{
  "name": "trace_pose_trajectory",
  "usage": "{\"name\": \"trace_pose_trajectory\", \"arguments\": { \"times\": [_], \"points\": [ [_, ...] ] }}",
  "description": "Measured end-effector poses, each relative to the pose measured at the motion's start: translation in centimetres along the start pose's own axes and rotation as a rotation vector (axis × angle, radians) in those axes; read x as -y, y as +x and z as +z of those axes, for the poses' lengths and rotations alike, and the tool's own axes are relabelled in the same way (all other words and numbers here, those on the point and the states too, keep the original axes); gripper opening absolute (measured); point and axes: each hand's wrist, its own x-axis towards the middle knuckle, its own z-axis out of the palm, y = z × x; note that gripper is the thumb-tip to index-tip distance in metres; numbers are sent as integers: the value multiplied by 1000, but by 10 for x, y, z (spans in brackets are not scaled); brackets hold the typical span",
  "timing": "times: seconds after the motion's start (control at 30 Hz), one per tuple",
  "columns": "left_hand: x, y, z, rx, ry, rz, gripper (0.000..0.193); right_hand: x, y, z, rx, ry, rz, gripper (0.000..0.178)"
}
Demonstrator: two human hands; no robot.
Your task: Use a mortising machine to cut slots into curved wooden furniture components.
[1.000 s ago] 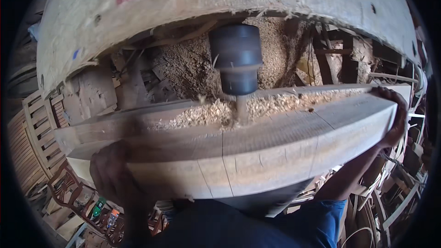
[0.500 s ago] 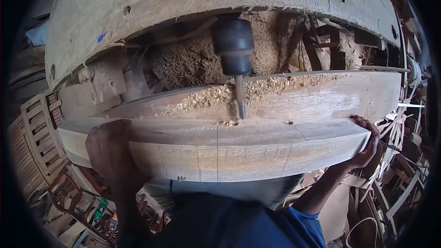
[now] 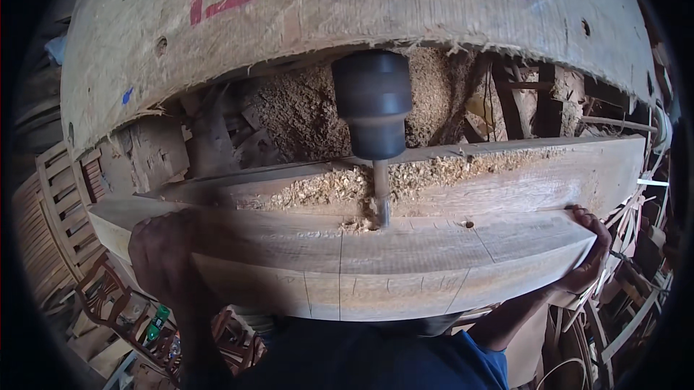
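A thick, pale wooden beam (image 3: pixel 416 251) with pencil lines across its top and front lies crosswise before me. My left hand (image 3: pixel 163 256) is closed over its left end, partly dark and blurred. My right hand (image 3: pixel 591 254) wraps round the right end, fingertips on the top edge and thumb side below. Above the beam hangs a black drill chuck (image 3: pixel 371 104) holding a drill bit (image 3: pixel 382 191). The bit's tip meets the beam's top face at a chip-ringed hole. Farther right is a second small hole (image 3: pixel 468 224).
Behind the beam stands an upright wooden board (image 3: pixel 506 177) topped with wood chips (image 3: pixel 325 186). A large plywood panel (image 3: pixel 289 21) with red markings overhangs the chuck. Sawdust (image 3: pixel 300 119) is heaped behind. Wooden chairs (image 3: pixel 108 296) and a green bottle (image 3: pixel 157 323) are lower left; wood scraps (image 3: pixel 636 303) lie right.
My view has shifted closer, so beam, chuck and panel appear lower and larger. The bit's tip has come down against the beam's top by the hole. Both hands keep their grip.
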Motion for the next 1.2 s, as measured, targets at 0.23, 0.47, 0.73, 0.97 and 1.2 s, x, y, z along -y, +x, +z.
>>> {"name": "trace_pose_trajectory", "arguments": {
  "times": [0.23,0.47,0.73,0.97,1.2],
  "points": [
    [-2,-1,0,-11,19,1,49,-4,8,-2,33,-123,-70,58],
    [-6,1,0,-12,40,-4,50,-6,26,-3,17,-79,-18,57],
    [-10,-3,0,-7,94,-47,53,-14,50,-7,136,-106,-75,57],
    [-20,-1,0,-21,41,-102,52,-22,74,2,200,-157,-153,58],
    [-21,-5,-1,3,1,-118,57,-29,81,13,151,15,55,65]
  ]
}}
